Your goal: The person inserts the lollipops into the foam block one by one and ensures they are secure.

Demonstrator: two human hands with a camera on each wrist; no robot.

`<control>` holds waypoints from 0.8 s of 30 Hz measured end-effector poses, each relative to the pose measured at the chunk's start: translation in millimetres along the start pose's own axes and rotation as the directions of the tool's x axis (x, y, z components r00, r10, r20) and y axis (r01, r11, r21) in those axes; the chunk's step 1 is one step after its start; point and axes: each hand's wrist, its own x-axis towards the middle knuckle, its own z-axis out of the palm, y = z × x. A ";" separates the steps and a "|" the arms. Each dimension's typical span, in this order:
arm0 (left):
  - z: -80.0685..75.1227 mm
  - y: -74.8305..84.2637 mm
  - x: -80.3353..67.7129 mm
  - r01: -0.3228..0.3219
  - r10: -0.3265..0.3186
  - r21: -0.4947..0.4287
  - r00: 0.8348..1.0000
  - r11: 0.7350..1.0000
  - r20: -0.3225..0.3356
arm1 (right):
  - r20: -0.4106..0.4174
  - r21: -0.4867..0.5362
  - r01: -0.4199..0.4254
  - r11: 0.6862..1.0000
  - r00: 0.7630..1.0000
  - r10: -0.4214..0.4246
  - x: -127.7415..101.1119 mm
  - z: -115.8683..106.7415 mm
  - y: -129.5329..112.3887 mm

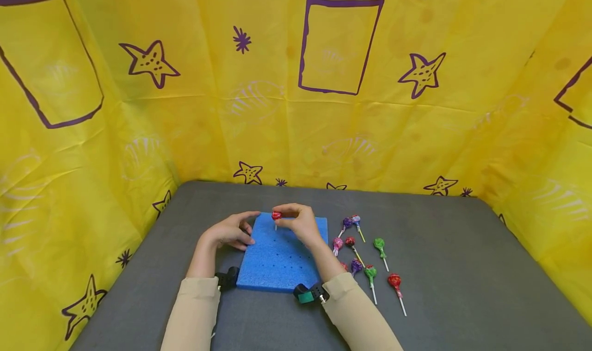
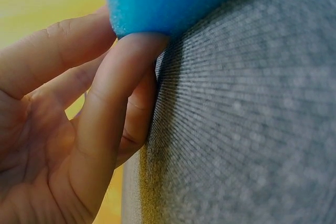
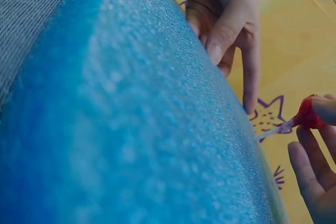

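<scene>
In the head view a blue foam board point(image 1: 273, 253) dotted with small holes lies on the dark table. My right hand point(image 1: 302, 226) pinches a red-wrapped lollipop point(image 1: 276, 215) by its head, above the board's far left part. Its white stick points down; in the right wrist view the stick point(image 3: 269, 134) meets the outline of the foam, and whether its tip is in a hole cannot be told. My left hand point(image 1: 229, 232) rests against the board's left edge. In the left wrist view its thumb point(image 2: 113, 90) touches the foam, with other fingers bent behind.
Right of the board lie several wrapped lollipops: a pink one point(image 1: 338, 243), purple ones point(image 1: 356, 266), green ones point(image 1: 379, 244) and a red one point(image 1: 394, 280) nearest the front. A yellow patterned cloth point(image 1: 287, 119) walls the table's back and sides.
</scene>
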 end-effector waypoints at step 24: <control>0.2 -1.0 0.5 0.007 -0.007 0.007 1.000 1.000 -0.006 | -0.014 -0.140 -0.003 0.990 1.000 0.001 -8.0 -37.4 -4.5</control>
